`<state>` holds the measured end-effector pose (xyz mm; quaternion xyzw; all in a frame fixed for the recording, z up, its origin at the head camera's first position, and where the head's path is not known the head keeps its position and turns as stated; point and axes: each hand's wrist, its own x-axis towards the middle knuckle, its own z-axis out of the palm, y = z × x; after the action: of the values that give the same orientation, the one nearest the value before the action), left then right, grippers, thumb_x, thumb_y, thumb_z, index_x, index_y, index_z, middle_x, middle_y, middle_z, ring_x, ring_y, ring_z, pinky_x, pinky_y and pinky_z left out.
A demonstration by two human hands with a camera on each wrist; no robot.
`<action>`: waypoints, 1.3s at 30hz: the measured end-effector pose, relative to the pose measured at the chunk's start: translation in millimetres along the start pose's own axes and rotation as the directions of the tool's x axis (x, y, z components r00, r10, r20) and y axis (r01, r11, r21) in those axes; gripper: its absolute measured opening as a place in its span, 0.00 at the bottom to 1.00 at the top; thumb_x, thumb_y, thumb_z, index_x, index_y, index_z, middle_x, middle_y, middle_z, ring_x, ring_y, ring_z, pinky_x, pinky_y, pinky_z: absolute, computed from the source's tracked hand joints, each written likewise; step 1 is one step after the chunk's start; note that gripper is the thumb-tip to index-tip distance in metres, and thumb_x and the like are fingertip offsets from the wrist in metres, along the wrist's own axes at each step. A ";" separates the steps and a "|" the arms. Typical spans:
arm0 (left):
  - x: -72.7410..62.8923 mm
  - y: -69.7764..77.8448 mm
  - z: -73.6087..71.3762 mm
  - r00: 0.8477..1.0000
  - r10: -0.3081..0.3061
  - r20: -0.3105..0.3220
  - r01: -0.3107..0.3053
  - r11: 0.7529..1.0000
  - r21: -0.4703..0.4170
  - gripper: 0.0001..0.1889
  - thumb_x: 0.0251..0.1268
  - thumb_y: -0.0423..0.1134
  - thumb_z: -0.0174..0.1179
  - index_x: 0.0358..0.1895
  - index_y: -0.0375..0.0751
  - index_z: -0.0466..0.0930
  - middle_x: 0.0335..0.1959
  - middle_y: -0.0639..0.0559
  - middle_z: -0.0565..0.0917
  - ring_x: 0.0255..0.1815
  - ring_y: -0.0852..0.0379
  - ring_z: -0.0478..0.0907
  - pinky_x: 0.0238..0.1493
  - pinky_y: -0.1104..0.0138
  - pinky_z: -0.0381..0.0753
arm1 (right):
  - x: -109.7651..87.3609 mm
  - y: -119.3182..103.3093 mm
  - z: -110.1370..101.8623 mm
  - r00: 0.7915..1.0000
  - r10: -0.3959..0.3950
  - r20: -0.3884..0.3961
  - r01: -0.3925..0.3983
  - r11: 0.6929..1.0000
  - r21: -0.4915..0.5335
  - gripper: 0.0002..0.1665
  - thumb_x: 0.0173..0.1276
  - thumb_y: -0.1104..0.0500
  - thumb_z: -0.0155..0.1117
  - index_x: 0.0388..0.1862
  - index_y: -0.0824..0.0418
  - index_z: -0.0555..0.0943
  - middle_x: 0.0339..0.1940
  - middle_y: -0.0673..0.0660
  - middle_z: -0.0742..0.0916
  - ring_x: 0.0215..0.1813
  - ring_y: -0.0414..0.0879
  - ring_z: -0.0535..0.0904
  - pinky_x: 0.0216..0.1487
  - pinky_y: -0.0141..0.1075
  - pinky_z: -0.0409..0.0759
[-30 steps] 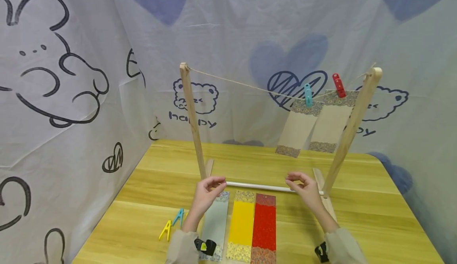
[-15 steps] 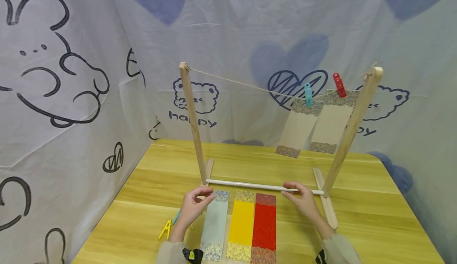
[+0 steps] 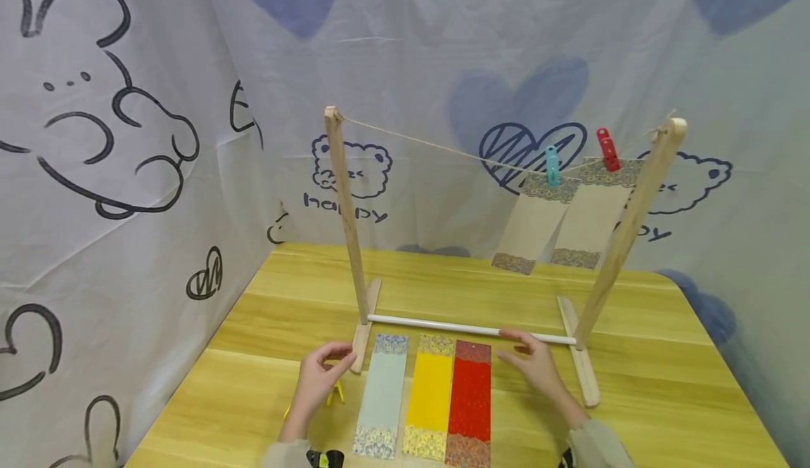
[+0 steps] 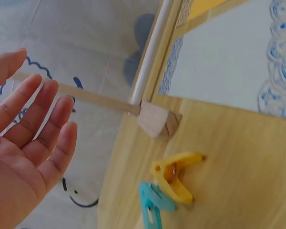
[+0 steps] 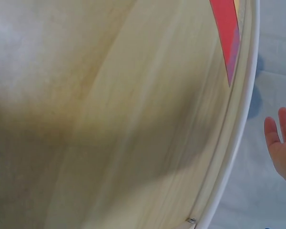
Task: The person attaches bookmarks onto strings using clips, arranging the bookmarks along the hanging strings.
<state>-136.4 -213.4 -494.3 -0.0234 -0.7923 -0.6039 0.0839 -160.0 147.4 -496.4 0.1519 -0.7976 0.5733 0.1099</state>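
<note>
My left hand (image 3: pixel 319 380) hovers left of a pale blue paper strip (image 3: pixel 382 398), fingers loosely bent and holding nothing. Below it, partly hidden in the head view, lie a yellow clothespin (image 4: pixel 174 176) and a teal clothespin (image 4: pixel 151 205). My right hand (image 3: pixel 536 368) is raised to the right of a red strip (image 3: pixel 470 398), near the white rod (image 3: pixel 443 325), with relaxed fingers and nothing in them. Between the blue and red strips lies a yellow strip (image 3: pixel 430 392). All three have patterned ends.
Behind the strips stands a wooden frame with a left post (image 3: pixel 348 222) and right post (image 3: pixel 626 243). A sagging string (image 3: pixel 430 143) joins their tops. Two cream strips hang near its right end, under a teal clothespin (image 3: pixel 553 166) and a red clothespin (image 3: pixel 609 150). Printed cloth (image 3: pixel 411 46) surrounds the table.
My left hand has moved left and down, away from the rod and over the loose clothespins. The right hand has lowered slightly. The head view has shifted a little.
</note>
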 end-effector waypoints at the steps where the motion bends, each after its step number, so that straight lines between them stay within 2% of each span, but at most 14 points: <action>1: -0.8 -1.3 -1.0 1.000 0.001 -0.011 -0.001 1.000 0.000 0.11 0.53 0.30 0.62 0.40 0.29 0.79 0.37 0.39 0.80 0.35 0.60 0.75 0.33 0.70 0.75 | -0.6 -0.9 0.6 1.000 0.000 0.006 0.000 1.000 0.006 0.20 0.52 0.74 0.63 0.45 0.78 0.74 0.45 0.72 0.78 0.48 0.63 0.72 0.46 0.59 0.68; 2: -2.9 2.3 -2.3 1.000 -0.004 -0.021 0.004 1.000 0.004 0.11 0.52 0.29 0.62 0.40 0.29 0.79 0.37 0.39 0.80 0.36 0.58 0.76 0.33 0.70 0.75 | -1.1 -0.5 1.3 1.000 -0.002 0.011 0.002 1.000 0.009 0.20 0.52 0.74 0.64 0.45 0.78 0.74 0.45 0.73 0.78 0.48 0.66 0.71 0.46 0.60 0.68; 5: -5.5 -1.8 -6.0 0.999 -0.021 -0.039 0.023 0.999 0.032 0.13 0.50 0.30 0.64 0.41 0.29 0.79 0.38 0.39 0.80 0.37 0.53 0.76 0.33 0.71 0.75 | -0.9 19.5 2.8 1.000 -0.009 0.028 0.009 1.000 0.005 0.22 0.51 0.71 0.66 0.47 0.75 0.75 0.47 0.70 0.78 0.49 0.65 0.71 0.45 0.59 0.70; 8: -7.7 -7.1 -10.4 0.998 -0.055 -0.033 0.058 0.995 0.084 0.16 0.48 0.29 0.65 0.44 0.30 0.78 0.39 0.37 0.79 0.38 0.44 0.74 0.32 0.70 0.74 | 0.1 40.9 3.5 0.998 0.009 0.059 -0.008 1.000 -0.006 0.25 0.51 0.67 0.68 0.49 0.72 0.75 0.49 0.67 0.79 0.50 0.63 0.71 0.46 0.57 0.71; 9: -7.4 -13.5 -11.9 0.998 -0.054 -0.030 0.057 0.993 0.105 0.18 0.47 0.29 0.66 0.44 0.31 0.78 0.39 0.39 0.79 0.37 0.45 0.73 0.31 0.70 0.74 | 0.4 47.0 3.7 0.997 0.015 0.071 -0.015 1.000 -0.012 0.26 0.51 0.65 0.69 0.50 0.71 0.75 0.49 0.66 0.79 0.51 0.63 0.71 0.47 0.56 0.71; 12: -9.8 -17.4 -15.8 0.998 -0.058 -0.024 0.061 0.985 0.159 0.22 0.42 0.28 0.69 0.46 0.32 0.77 0.34 0.41 0.78 0.32 0.48 0.72 0.28 0.71 0.72 | 0.5 48.7 4.7 0.994 0.037 0.100 -0.035 0.999 -0.020 0.28 0.51 0.64 0.69 0.51 0.72 0.74 0.51 0.67 0.78 0.52 0.64 0.69 0.48 0.56 0.70; 15: -11.4 -19.0 -19.1 0.997 -0.076 -0.005 0.075 0.975 0.210 0.27 0.39 0.28 0.70 0.50 0.32 0.75 0.28 0.45 0.77 0.25 0.55 0.70 0.24 0.73 0.70 | 0.5 48.1 6.5 0.993 0.035 0.114 -0.030 0.999 -0.046 0.28 0.50 0.66 0.69 0.51 0.73 0.73 0.50 0.68 0.77 0.52 0.64 0.69 0.47 0.56 0.70; 18: -12.3 -19.8 -21.6 0.995 -0.097 0.025 0.088 0.961 0.261 0.31 0.39 0.29 0.70 0.54 0.33 0.72 0.23 0.50 0.75 0.21 0.60 0.68 0.21 0.73 0.69 | -0.3 39.8 8.0 0.992 0.031 0.121 -0.025 0.999 -0.047 0.29 0.49 0.69 0.69 0.51 0.76 0.72 0.49 0.72 0.76 0.52 0.67 0.69 0.47 0.58 0.69; 21: -12.8 -21.2 -23.2 0.992 -0.109 0.067 0.084 0.948 0.308 0.34 0.38 0.30 0.71 0.56 0.33 0.70 0.18 0.53 0.73 0.18 0.60 0.67 0.19 0.72 0.68 | -1.1 29.4 9.5 0.991 0.041 0.126 -0.036 0.998 -0.044 0.29 0.49 0.72 0.68 0.51 0.78 0.71 0.50 0.74 0.75 0.52 0.69 0.67 0.48 0.61 0.66; 24: -13.9 -24.4 -24.9 0.984 -0.140 0.108 0.093 0.931 0.353 0.37 0.38 0.31 0.71 0.59 0.35 0.68 0.16 0.54 0.70 0.16 0.60 0.66 0.17 0.72 0.66 | -1.4 24.4 10.5 0.986 0.087 0.139 -0.085 0.996 -0.020 0.30 0.49 0.72 0.67 0.53 0.78 0.70 0.52 0.75 0.74 0.55 0.70 0.65 0.51 0.62 0.62; 28: -15.9 -30.4 -27.1 0.975 -0.167 0.145 0.091 0.901 0.425 0.39 0.38 0.34 0.71 0.61 0.37 0.66 0.14 0.54 0.69 0.14 0.61 0.63 0.15 0.72 0.63 | 0.8 36.3 12.7 0.975 0.146 0.169 -0.147 0.989 -0.010 0.32 0.50 0.71 0.67 0.55 0.78 0.68 0.54 0.74 0.72 0.58 0.69 0.62 0.57 0.59 0.58; 33: -18.1 -37.1 -29.4 0.973 -0.175 0.150 0.078 0.864 0.496 0.39 0.37 0.36 0.71 0.61 0.37 0.66 0.14 0.54 0.68 0.14 0.61 0.63 0.14 0.72 0.63 | 4.3 57.6 14.1 0.964 0.186 0.192 -0.189 0.982 -0.002 0.34 0.51 0.70 0.68 0.56 0.77 0.66 0.56 0.73 0.71 0.61 0.67 0.60 0.60 0.55 0.57; 39: -17.3 -42.8 -30.6 0.967 -0.202 0.156 0.097 0.856 0.508 0.39 0.38 0.36 0.71 0.61 0.40 0.66 0.14 0.55 0.68 0.14 0.60 0.63 0.14 0.71 0.64 | 5.6 65.8 15.3 0.957 0.175 0.232 -0.164 0.984 -0.067 0.34 0.49 0.71 0.68 0.57 0.75 0.68 0.56 0.71 0.73 0.61 0.64 0.62 0.60 0.53 0.57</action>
<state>-122.0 -253.2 -530.1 -0.0011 -0.9243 -0.3794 -0.0420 -189.4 151.7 -557.3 0.1478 -0.8284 0.5394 -0.0322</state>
